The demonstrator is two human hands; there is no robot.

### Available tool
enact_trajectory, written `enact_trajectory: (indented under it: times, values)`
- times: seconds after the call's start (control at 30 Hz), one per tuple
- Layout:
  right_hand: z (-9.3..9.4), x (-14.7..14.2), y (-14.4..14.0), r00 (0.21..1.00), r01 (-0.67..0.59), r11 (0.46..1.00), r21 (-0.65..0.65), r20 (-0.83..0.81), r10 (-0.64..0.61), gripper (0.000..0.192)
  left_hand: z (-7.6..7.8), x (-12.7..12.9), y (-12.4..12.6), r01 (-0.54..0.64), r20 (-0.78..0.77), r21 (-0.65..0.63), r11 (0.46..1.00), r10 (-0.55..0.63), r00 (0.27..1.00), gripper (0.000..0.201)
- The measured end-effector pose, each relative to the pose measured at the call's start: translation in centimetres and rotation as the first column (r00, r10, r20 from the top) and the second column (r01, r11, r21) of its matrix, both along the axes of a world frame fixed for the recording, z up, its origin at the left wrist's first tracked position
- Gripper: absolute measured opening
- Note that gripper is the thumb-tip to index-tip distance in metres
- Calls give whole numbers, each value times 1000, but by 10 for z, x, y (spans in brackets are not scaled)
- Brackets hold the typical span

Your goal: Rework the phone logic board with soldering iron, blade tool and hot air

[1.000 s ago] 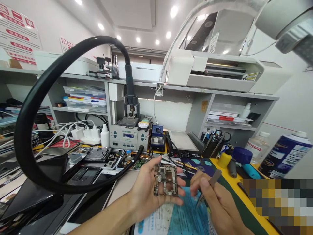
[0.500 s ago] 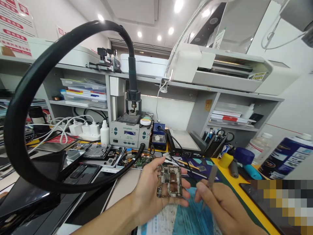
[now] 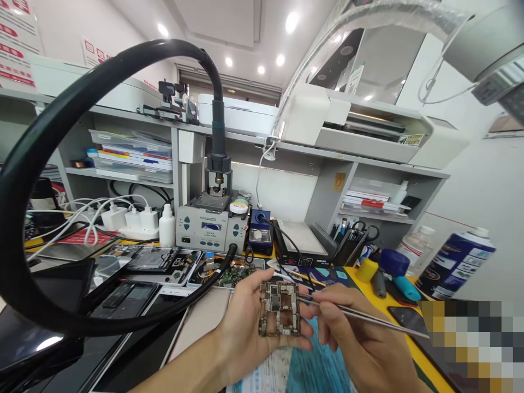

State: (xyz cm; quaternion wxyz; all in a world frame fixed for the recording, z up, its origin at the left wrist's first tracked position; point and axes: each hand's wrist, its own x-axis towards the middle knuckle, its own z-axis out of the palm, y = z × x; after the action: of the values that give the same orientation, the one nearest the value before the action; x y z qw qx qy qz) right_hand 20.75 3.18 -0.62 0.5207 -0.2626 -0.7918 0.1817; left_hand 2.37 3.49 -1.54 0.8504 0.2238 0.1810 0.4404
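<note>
Head view: left hand (image 3: 245,322) grips the phone logic board (image 3: 279,308) by its edges, upright, held above the blue mat (image 3: 315,371) at the bench front. Right hand (image 3: 360,338) pinches metal tweezers (image 3: 360,315), tips touching the board's right edge. Board looks light, thin, rigid but fragile: dense shields and chips, cutout in the middle. Best held by the bare edges, not on components. Hot-air station (image 3: 210,226) sits behind, well apart.
</note>
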Motion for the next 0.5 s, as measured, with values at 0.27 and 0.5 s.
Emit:
enact_trajectory:
  times: [0.27, 0.5]
  values:
    - [-2, -22, 7, 999, 47, 995, 84, 1, -48, 20, 3, 1, 0, 30, -5, 58, 998, -30, 1000, 74]
    - [-20, -14, 1, 994, 45, 984, 171, 87, -60, 20, 2, 0, -1, -7, -21, -107, 994, 4, 1000, 52]
